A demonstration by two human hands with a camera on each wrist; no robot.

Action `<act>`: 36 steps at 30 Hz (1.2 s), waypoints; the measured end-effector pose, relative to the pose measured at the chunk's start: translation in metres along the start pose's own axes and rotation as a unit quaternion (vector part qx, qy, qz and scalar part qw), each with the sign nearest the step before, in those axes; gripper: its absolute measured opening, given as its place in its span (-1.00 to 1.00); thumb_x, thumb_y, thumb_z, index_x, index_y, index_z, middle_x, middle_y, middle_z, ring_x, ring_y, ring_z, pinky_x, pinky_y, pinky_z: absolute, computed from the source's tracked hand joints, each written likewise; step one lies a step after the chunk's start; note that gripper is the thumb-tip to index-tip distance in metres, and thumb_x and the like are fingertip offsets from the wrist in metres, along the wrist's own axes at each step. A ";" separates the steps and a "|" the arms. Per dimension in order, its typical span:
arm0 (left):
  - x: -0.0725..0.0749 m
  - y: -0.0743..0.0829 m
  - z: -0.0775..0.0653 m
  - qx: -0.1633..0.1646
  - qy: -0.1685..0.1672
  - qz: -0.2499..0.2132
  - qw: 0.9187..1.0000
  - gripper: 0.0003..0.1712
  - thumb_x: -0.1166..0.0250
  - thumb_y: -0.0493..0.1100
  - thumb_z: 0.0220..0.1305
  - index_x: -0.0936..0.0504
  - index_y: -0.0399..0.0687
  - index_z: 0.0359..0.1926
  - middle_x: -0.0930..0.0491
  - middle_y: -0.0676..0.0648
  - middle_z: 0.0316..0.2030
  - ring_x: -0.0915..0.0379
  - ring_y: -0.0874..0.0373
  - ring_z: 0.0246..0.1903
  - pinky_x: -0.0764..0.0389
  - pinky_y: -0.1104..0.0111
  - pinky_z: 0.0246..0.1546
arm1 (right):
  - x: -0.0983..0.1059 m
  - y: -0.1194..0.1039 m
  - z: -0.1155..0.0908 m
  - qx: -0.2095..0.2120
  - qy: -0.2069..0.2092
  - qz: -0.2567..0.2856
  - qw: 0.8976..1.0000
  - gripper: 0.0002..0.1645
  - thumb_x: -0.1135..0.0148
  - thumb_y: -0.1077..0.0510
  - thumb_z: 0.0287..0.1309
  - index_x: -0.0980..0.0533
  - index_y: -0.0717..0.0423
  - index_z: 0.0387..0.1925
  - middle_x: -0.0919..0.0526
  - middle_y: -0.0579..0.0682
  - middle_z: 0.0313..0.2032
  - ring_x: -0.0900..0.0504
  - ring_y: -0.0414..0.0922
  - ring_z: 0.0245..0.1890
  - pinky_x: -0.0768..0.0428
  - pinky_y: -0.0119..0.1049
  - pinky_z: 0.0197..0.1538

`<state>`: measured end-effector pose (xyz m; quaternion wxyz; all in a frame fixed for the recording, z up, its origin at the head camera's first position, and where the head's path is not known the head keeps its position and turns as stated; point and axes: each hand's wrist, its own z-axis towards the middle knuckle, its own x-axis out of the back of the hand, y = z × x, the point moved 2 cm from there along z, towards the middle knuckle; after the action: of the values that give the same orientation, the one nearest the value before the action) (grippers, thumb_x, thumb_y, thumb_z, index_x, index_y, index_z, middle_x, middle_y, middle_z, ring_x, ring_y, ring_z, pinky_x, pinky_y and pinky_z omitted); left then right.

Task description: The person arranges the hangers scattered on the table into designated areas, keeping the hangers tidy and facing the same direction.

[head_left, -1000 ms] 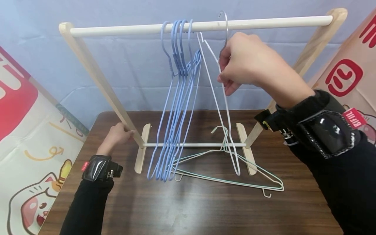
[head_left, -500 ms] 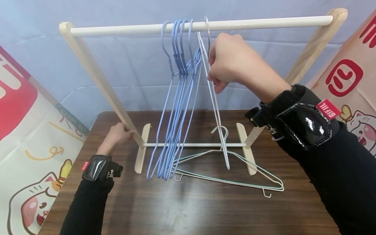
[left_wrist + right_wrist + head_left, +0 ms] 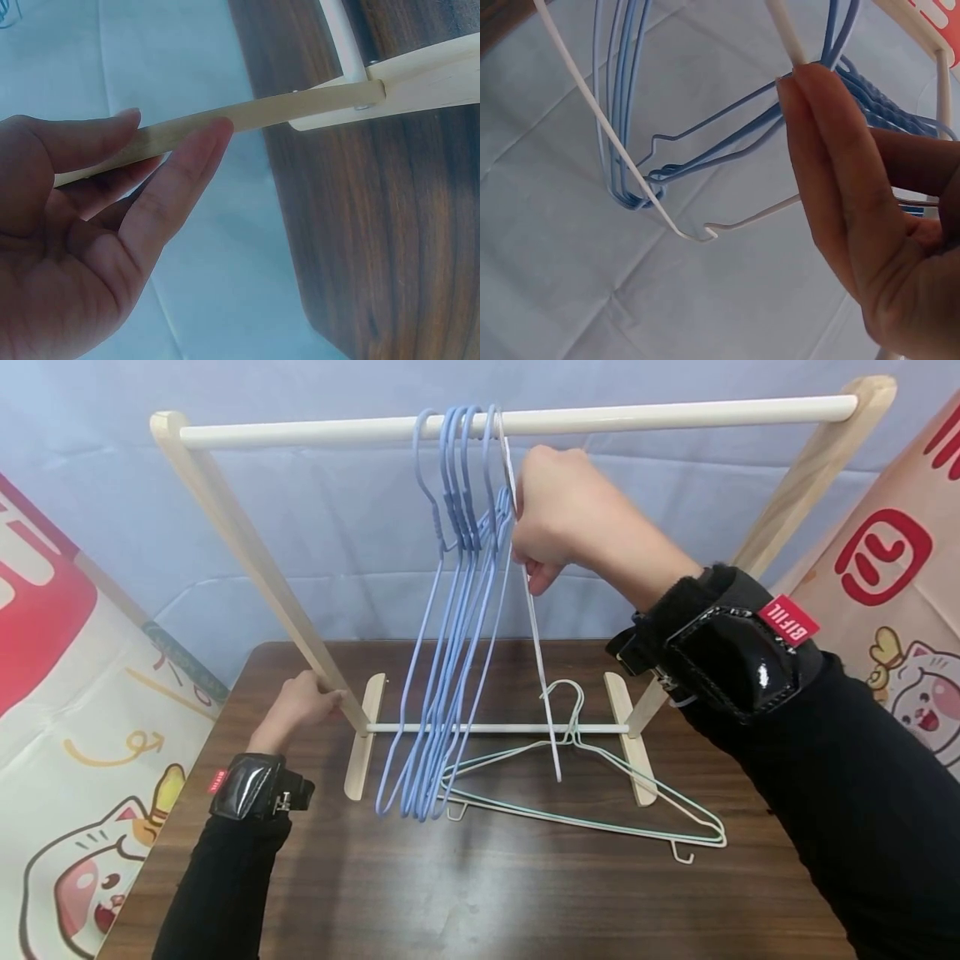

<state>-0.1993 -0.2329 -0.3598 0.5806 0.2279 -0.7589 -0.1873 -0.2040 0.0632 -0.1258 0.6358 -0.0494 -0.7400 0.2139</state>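
Note:
My right hand (image 3: 555, 514) pinches a white hanger (image 3: 542, 660) near its neck. The hook is at the white top rod (image 3: 675, 418), right beside several blue hangers (image 3: 438, 693) that hang together there. In the right wrist view, the white hanger (image 3: 592, 105) spreads out beyond the fingers, and its neck is partly hidden by the hand. My left hand (image 3: 300, 706) holds the rack's left wooden upright (image 3: 255, 560) low down. The left wrist view shows the thumb on one side of this upright (image 3: 262, 112) and the fingers on the other.
Two hangers, one cream and one green (image 3: 585, 822), lie on the brown wooden table (image 3: 480, 893) under the rack. A lower white rod (image 3: 495, 728) joins the rack's feet (image 3: 365, 739). Pale cloth (image 3: 315, 527) hangs behind, with printed panels (image 3: 885, 560) at the sides.
My right hand has moved left along the top rod with the white hanger, bringing its hook up against the blue ones. The left hand has stayed on the upright.

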 end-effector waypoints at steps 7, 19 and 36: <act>0.000 0.000 -0.001 0.003 0.000 -0.001 1.000 -0.61 -0.07 -0.17 0.30 -0.51 -0.52 -0.13 -0.61 -0.33 -0.31 -0.54 -0.19 -0.23 -0.44 0.02 -0.12 | -0.003 0.005 0.003 -0.012 -0.016 0.037 0.999 -0.92 -0.09 0.40 -0.05 -0.50 0.30 -0.43 -0.64 0.08 -0.59 -0.65 -0.12 -0.64 -0.58 -0.41 -0.43; -0.001 0.001 -0.002 0.003 0.001 0.003 1.000 -0.62 -0.09 -0.19 0.29 -0.50 -0.53 -0.14 -0.61 -0.33 -0.32 -0.55 -0.18 -0.25 -0.47 0.09 -0.19 | -0.005 0.005 0.004 -0.016 -0.024 0.073 0.997 -0.85 -0.03 0.41 -0.02 -0.47 0.32 -0.34 -0.64 0.11 -0.56 -0.66 -0.10 -0.62 -0.59 -0.38 -0.47; -0.002 0.001 -0.001 0.006 -0.002 0.001 1.000 -0.61 -0.08 -0.19 0.29 -0.48 -0.54 -0.11 -0.60 -0.35 -0.29 -0.56 -0.14 -0.26 -0.48 0.13 -0.23 | -0.008 0.007 0.002 -0.001 -0.046 0.101 0.994 -0.88 -0.09 0.30 0.19 -0.44 0.36 -0.31 -0.65 0.16 -0.46 -0.67 -0.10 -0.57 -0.60 -0.35 -0.44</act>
<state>-0.1980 -0.2310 -0.3608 0.5777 0.2305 -0.7614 -0.1826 -0.2062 0.0661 -0.1365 0.5760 -0.1144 -0.7601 0.2782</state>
